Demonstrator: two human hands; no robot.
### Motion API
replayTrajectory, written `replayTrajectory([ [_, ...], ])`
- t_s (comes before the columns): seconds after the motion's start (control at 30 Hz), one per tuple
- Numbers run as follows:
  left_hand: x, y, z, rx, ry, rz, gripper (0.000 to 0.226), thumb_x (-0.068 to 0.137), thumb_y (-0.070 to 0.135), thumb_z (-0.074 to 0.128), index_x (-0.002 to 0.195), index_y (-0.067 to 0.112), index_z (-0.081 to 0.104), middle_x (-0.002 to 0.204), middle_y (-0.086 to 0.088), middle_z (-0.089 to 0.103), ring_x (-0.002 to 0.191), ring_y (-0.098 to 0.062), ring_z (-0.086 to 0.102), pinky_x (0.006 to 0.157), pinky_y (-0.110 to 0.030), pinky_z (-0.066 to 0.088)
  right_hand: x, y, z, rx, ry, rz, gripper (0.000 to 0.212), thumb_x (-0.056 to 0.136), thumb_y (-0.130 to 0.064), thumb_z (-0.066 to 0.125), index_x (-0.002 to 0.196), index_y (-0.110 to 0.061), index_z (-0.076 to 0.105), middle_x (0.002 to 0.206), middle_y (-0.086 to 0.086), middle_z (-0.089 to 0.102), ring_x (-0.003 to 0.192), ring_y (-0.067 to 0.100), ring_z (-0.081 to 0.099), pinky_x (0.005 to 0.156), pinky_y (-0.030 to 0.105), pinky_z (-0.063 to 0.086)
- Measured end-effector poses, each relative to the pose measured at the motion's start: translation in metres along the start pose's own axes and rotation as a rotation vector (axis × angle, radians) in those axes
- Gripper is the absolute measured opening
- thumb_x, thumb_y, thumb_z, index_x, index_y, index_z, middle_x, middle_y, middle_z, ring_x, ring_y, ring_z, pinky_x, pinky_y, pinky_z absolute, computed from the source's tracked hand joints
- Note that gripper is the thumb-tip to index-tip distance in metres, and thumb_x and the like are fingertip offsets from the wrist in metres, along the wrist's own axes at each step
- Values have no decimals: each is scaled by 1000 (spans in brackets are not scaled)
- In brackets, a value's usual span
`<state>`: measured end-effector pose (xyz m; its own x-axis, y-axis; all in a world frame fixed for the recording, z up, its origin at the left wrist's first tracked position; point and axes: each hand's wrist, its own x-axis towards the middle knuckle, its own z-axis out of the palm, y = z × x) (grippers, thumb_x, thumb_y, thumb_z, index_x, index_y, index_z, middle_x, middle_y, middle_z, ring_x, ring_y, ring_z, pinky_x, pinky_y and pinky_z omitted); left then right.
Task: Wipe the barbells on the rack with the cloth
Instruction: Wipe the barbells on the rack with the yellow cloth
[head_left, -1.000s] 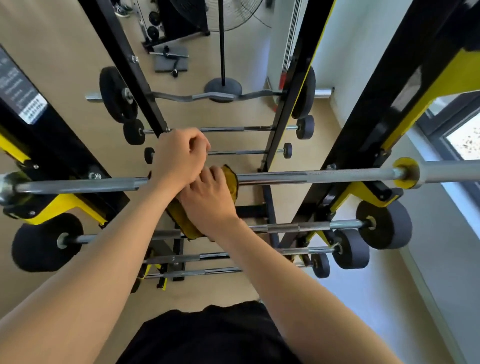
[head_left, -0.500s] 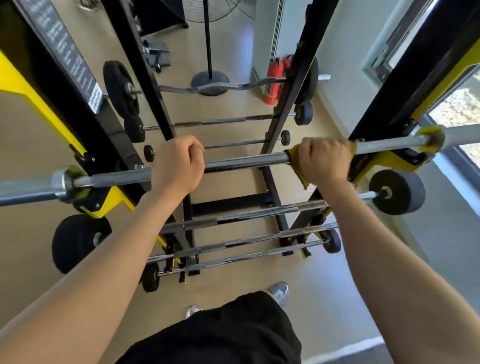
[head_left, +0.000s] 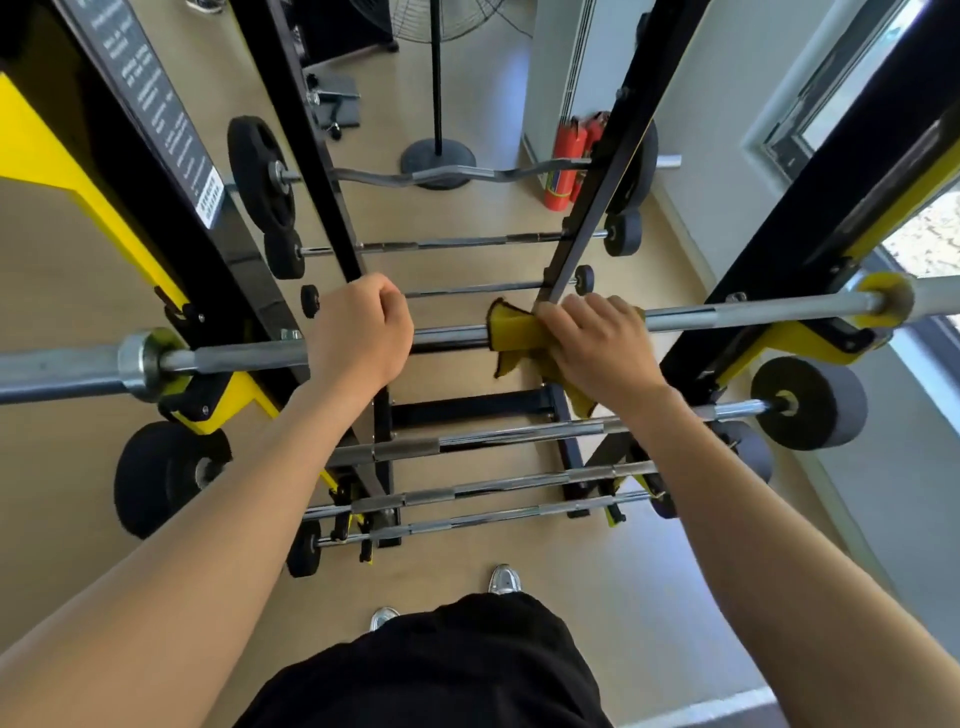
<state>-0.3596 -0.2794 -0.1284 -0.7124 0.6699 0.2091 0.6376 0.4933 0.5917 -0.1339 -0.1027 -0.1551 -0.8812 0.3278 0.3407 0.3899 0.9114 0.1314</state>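
A long steel barbell (head_left: 753, 310) lies across the yellow hooks of the black rack (head_left: 218, 270) at chest height. My left hand (head_left: 358, 335) grips its shaft left of the middle. My right hand (head_left: 597, 348) holds a yellow cloth (head_left: 511, 332) wrapped round the shaft right of the middle; cloth ends hang below the bar. Lower down, several more barbells (head_left: 488, 436) rest on the rack. Beyond them more bars (head_left: 457, 241) and a curl bar (head_left: 447, 174) sit on the far side.
Black weight plates (head_left: 808, 402) sit on the bar ends at both sides. A standing fan's base (head_left: 438, 156) and red fire extinguishers (head_left: 569, 161) stand on the floor beyond the rack. A wall and window run along the right. My shoes (head_left: 504, 579) are below.
My right hand with the cloth slid out to the right end of the bar, then came back left toward the middle. My left hand kept its grip.
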Motion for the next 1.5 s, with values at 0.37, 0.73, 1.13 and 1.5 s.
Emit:
replayTrajectory([
  [0.37, -13, 62, 52, 94, 23, 144, 38, 106, 33, 37, 100, 22, 73, 66, 11, 62, 55, -7, 56, 50, -26, 42, -30, 53, -15, 43, -155, 479, 46, 82, -45, 78, 116, -23, 56, 111, 3, 65, 109, 32, 59, 107, 54, 40],
  [0.73, 0, 47, 38, -153, 229, -32, 39, 103, 39, 37, 89, 23, 69, 73, 6, 68, 72, -17, 66, 81, -49, 57, 33, -10, -25, 301, -336, -156, 37, 107, -50, 44, 138, -30, 47, 116, -4, 64, 101, 19, 66, 85, 39, 54],
  [1.13, -6, 43, 27, 70, 93, -75, 67, 111, 53, 28, 62, 16, 56, 52, -1, 51, 49, -17, 53, 52, -31, 39, 33, -26, -30, 214, -248, 60, 50, 104, -70, 22, 102, -27, 48, 83, -7, 52, 72, 19, 53, 70, 36, 37],
  [1.5, -21, -20, -57, -31, 340, 59, 40, 106, 37, 45, 88, 17, 75, 71, 9, 70, 67, -5, 67, 62, -21, 54, 88, -172, -10, 222, -133, -207, 48, 95, -32, 69, 135, -15, 50, 119, 6, 63, 111, 27, 62, 95, 42, 50],
])
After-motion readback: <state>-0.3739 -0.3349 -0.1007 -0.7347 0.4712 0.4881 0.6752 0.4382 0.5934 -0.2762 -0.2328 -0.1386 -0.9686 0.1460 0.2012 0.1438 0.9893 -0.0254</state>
